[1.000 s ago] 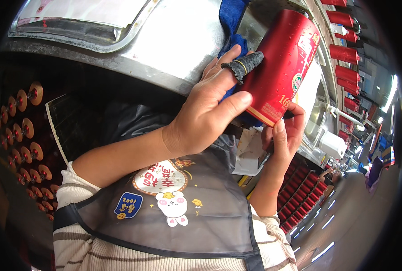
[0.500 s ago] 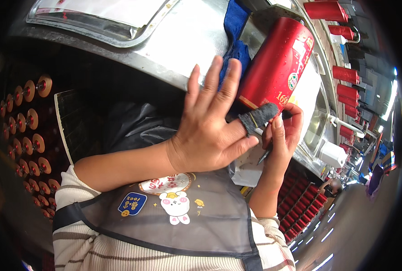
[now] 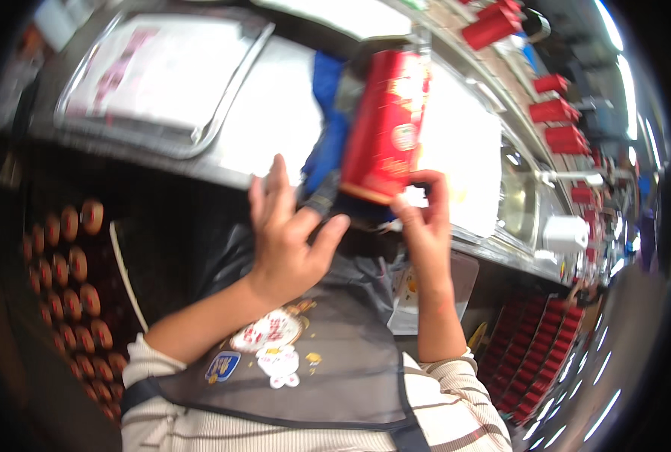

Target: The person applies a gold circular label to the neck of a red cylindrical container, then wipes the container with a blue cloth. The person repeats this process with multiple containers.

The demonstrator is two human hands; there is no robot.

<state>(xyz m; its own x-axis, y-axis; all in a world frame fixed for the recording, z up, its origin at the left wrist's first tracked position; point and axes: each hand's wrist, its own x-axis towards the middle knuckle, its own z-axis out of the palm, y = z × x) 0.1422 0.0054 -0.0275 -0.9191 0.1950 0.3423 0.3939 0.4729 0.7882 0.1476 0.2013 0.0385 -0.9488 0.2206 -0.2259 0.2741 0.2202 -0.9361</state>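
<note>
A red cylindrical canister with gold and pale markings lies tilted on the worktop, its lower end toward me. Left of that end, my left hand is open, fingers spread; a dark cover sits on its index finger. The covered fingertip is close to the canister's lower edge, but blur hides whether they touch. My right hand is at the right of the same end, thumb and fingers bent together at the rim. Whatever is between them is too blurred to name. A blue cloth lies along the canister's left side.
A metal tray with a white sheet is at the left. More red canisters line the far right, near a white-handled fixture. Stacked red canisters stand low right; rows of red pieces with copper-coloured ends fill the lower left.
My left hand has drawn back from the canister's lower end, away from my right hand. The dark pointed tool by my right hand no longer shows clearly. The view has shifted.
</note>
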